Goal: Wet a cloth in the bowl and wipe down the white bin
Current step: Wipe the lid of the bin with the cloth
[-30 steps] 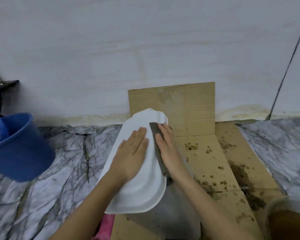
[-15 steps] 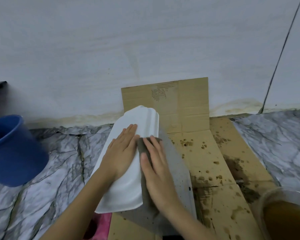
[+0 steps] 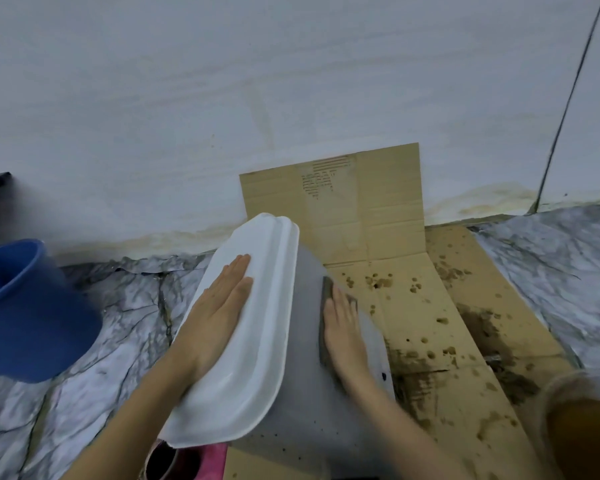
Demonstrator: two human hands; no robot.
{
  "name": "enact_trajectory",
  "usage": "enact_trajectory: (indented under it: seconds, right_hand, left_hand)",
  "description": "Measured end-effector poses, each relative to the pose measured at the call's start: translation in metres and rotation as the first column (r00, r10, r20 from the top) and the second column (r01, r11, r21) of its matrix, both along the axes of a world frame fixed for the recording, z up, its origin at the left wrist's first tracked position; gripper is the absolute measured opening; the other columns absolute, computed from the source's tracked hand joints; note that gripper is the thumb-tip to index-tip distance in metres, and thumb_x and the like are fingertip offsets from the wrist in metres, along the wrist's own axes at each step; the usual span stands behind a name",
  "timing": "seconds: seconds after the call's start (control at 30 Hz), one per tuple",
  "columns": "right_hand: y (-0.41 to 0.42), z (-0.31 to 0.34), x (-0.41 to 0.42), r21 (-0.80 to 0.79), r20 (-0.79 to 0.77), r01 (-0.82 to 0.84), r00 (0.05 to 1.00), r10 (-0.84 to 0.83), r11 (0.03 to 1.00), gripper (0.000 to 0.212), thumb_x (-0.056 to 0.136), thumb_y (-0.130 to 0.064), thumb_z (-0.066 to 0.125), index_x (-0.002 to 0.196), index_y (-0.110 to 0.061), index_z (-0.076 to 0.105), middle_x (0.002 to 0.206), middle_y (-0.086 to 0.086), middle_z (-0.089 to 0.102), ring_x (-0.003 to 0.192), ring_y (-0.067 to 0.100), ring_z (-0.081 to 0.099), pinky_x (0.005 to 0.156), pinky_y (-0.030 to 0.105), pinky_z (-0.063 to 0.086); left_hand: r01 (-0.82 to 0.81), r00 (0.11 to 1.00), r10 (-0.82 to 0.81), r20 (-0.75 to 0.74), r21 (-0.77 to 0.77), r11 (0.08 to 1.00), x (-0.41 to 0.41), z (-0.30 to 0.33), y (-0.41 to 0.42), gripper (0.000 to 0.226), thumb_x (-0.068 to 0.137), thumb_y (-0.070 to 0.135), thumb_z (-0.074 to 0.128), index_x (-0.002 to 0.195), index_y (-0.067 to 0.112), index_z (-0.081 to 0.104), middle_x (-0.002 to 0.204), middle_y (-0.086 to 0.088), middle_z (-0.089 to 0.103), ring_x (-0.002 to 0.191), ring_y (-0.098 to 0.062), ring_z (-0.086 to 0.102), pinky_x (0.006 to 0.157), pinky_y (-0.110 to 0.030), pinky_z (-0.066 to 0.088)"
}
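Observation:
The white bin lies tipped on flattened cardboard, its base turned toward me and its greyish side wall facing right. My left hand presses flat on the white base with fingers together. My right hand lies flat on a dark grey cloth, pressing it against the bin's side wall. Only a strip of the cloth shows along the left edge of that hand. The bowl, clear and full of brown water, stands at the lower right corner.
A blue bucket stands at the left on the marble-patterned floor. Stained, wet cardboard spreads under and right of the bin, one flap up against the white wall. Something pink shows below the bin.
My right hand has slid the cloth from the bin's base, beside my left hand, out to the right onto the side wall. My left hand has stayed flat on the base.

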State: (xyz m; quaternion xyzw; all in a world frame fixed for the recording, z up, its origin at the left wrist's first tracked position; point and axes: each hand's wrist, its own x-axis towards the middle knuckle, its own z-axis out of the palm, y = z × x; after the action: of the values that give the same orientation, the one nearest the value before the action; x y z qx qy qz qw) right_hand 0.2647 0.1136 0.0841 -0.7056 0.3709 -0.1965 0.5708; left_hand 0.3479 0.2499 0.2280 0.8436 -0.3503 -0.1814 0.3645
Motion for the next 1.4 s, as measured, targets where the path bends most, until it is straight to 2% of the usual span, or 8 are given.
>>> enact_trajectory:
  seconds: [0.17,0.33,0.5,0.7,0.93,1.07,1.2,1.4]
  right_hand:
    - [0.064,0.036,-0.012,-0.146,0.143,-0.099,0.982,0.12,0.984,0.048,0.093,-0.062,0.009,0.139,-0.054,-0.003,0.141,-0.043,-0.01,0.136,-0.01,-0.018,0.115,0.024,-0.005]
    - [-0.003,0.051,0.047,-0.225,0.196,-0.102,0.97,0.148,0.969,0.046,0.105,-0.031,0.019,0.15,-0.026,0.02,0.157,-0.011,0.018,0.146,0.009,0.006,0.12,0.032,0.004]
    - [-0.069,-0.023,0.044,0.069,-0.031,0.072,0.997,-0.07,0.995,0.048,0.1,-0.043,0.02,0.124,-0.021,0.055,0.134,0.004,0.053,0.124,0.025,0.045,0.104,0.043,0.036]
    - [-0.037,-0.087,-0.036,0.202,-0.215,0.222,0.96,-0.178,0.954,0.052,0.102,-0.043,0.019,0.149,-0.022,0.027,0.155,0.0,0.029,0.142,0.021,0.024,0.116,0.043,0.022]
    - [0.042,0.015,-0.039,0.03,0.194,-0.048,0.98,0.041,0.998,0.057,0.089,-0.071,0.013,0.143,-0.054,0.011,0.148,-0.039,0.007,0.141,-0.01,-0.005,0.118,0.026,0.003]
    - [0.002,0.032,0.007,-0.04,0.312,-0.098,0.944,0.105,0.994,0.048,0.101,-0.049,0.021,0.148,-0.042,0.018,0.148,-0.035,0.012,0.143,-0.003,-0.002,0.117,0.026,0.004]
    - [-0.057,-0.035,0.011,0.08,0.112,0.023,0.993,-0.031,0.997,0.049,0.104,-0.037,0.021,0.15,-0.022,0.026,0.158,-0.003,0.022,0.146,0.017,0.012,0.12,0.041,0.013]
    - [-0.018,-0.115,-0.068,0.289,-0.169,0.27,0.959,-0.229,0.919,0.049,0.103,-0.039,0.023,0.146,-0.02,0.035,0.15,0.002,0.038,0.138,0.021,0.032,0.114,0.044,0.027]
  left_hand:
    - [-0.011,1.0,0.01,-0.028,-0.015,1.0,0.002,-0.002,0.001,0.048,0.1,0.045,0.03,0.147,0.042,0.022,0.152,0.028,0.017,0.141,0.007,0.012,0.121,-0.032,0.006]
    - [-0.035,0.997,0.034,-0.065,-0.023,0.999,0.004,-0.003,0.005,0.06,0.085,0.066,0.038,0.142,0.055,0.023,0.149,0.036,0.016,0.14,0.007,0.016,0.12,-0.033,0.01]
    - [-0.026,0.998,0.026,-0.055,-0.012,1.0,0.004,-0.003,0.001,0.065,0.08,0.067,0.043,0.141,0.058,0.023,0.148,0.038,0.016,0.136,0.007,0.02,0.114,-0.027,0.013]
    - [-0.012,1.0,0.012,-0.021,-0.013,1.0,-0.005,-0.002,-0.009,0.058,0.088,0.058,0.044,0.143,0.053,0.024,0.15,0.034,0.018,0.139,0.004,0.019,0.115,-0.028,0.011]
    - [0.0,1.0,0.0,0.016,-0.009,1.0,-0.009,-0.002,-0.017,0.058,0.09,0.054,0.046,0.145,0.048,0.025,0.152,0.031,0.018,0.141,0.005,0.015,0.119,-0.031,0.009]
    - [-0.015,1.0,0.015,-0.007,-0.013,1.0,-0.006,-0.003,-0.016,0.058,0.089,0.055,0.047,0.143,0.05,0.027,0.15,0.033,0.019,0.14,0.006,0.018,0.12,-0.033,0.011]
    - [-0.014,1.0,0.014,-0.028,-0.013,1.0,-0.005,-0.004,-0.015,0.059,0.087,0.061,0.047,0.141,0.055,0.026,0.148,0.037,0.019,0.139,0.008,0.018,0.12,-0.036,0.011]
    - [-0.01,1.0,0.01,-0.029,-0.011,1.0,-0.009,-0.005,-0.017,0.058,0.088,0.061,0.045,0.142,0.053,0.026,0.149,0.037,0.019,0.14,0.007,0.016,0.12,-0.036,0.01]
